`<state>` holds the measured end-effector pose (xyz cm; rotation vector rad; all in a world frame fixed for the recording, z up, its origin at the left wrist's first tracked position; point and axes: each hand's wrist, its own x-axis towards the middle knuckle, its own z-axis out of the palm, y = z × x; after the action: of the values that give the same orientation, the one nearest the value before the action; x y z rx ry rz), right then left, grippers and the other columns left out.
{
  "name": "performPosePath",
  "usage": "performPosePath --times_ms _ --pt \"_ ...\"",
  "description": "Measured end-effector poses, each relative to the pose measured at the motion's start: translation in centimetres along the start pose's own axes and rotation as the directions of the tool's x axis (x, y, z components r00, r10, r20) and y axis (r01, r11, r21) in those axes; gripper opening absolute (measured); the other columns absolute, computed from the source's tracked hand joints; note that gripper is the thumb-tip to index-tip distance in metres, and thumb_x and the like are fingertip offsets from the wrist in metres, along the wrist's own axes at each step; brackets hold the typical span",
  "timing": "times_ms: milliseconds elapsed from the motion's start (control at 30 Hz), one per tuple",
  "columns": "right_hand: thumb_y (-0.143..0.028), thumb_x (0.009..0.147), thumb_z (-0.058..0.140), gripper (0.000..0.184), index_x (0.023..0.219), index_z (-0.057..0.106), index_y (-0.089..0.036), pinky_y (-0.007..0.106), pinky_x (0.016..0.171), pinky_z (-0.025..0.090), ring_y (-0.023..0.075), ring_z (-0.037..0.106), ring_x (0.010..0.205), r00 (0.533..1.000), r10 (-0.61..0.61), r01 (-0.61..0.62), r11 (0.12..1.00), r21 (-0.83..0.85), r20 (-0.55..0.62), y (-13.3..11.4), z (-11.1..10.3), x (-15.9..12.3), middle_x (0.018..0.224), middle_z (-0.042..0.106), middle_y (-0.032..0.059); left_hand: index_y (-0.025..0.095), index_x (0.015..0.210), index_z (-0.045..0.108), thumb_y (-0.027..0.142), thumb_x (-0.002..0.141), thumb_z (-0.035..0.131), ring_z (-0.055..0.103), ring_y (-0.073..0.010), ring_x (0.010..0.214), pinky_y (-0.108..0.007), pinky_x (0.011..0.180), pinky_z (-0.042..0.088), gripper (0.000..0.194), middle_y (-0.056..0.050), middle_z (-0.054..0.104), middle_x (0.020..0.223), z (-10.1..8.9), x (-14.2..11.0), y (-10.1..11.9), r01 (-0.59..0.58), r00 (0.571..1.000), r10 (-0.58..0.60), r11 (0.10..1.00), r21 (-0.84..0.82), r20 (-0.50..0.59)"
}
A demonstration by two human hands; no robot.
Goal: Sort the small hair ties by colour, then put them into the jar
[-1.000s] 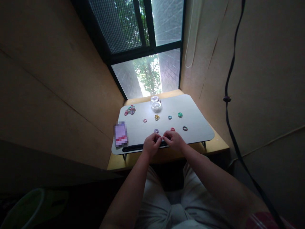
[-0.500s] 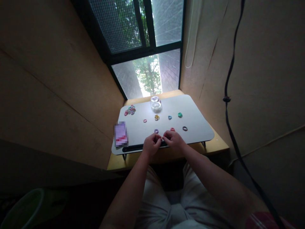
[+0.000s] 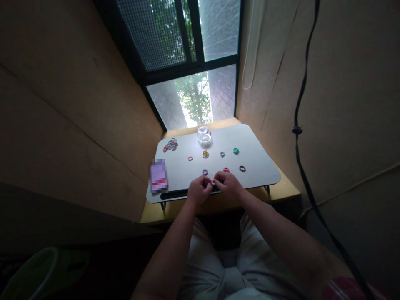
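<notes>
My left hand (image 3: 200,187) and my right hand (image 3: 227,182) meet over the near edge of the white lap table (image 3: 184,177), their fingertips pinched together. Between them shows a small yellowish hair tie (image 3: 213,182), mostly hidden by the fingers. Just beyond the hands lie a purple hair tie bundle (image 3: 205,171) and a coral one (image 3: 226,169), partly covered by my right hand. A dark hair tie (image 3: 242,168) is to their right. Farther back sit a pink hair tie (image 3: 190,158), a yellow bundle (image 3: 205,154), a blue one (image 3: 223,154) and a green one (image 3: 236,151).
A mixed pile of hair ties (image 3: 171,144) lies at the back left. A clear round container (image 3: 204,139) stands at the back, near the window (image 3: 193,100). A blurred purple packet (image 3: 158,176) rests at the left edge. A black cord (image 3: 298,162) hangs on the right.
Both hands stay almost in place, with only slight finger movement. A bit more yellow shows between the fingertips now. The things on the table have not moved.
</notes>
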<state>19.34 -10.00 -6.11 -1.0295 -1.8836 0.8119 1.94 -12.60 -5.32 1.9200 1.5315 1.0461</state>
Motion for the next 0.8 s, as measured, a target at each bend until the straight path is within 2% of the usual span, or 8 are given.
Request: performPosePath --times_ms 467,800 --pt "-0.023 0.083 0.059 0.013 0.071 0.059 -0.018 0.024 0.055 0.035 0.0112 0.047 0.055 1.0 -0.017 0.017 1.0 -0.003 -0.005 0.26 0.01 0.13 0.06 0.056 -0.0025 0.019 0.071 0.06 0.022 0.077 0.057 0.046 -0.0101 0.051 -0.023 0.054 0.034 0.007 0.005 0.053 0.056 0.01 0.04 -0.01 0.003 1.0 -0.004 0.999 0.04 0.013" --pt "-0.025 0.082 0.059 0.013 0.071 0.059 -0.019 0.023 0.053 0.035 0.0108 0.045 0.053 1.0 0.003 -0.003 1.0 0.013 -0.004 0.25 0.06 0.09 0.059 0.055 -0.0026 0.018 0.082 0.065 0.032 0.083 0.06 0.05 -0.0098 0.056 -0.022 0.056 0.038 0.015 0.002 0.061 0.064 -0.17 -0.08 0.2 -0.038 0.998 0.041 0.998 -0.056 0.054"
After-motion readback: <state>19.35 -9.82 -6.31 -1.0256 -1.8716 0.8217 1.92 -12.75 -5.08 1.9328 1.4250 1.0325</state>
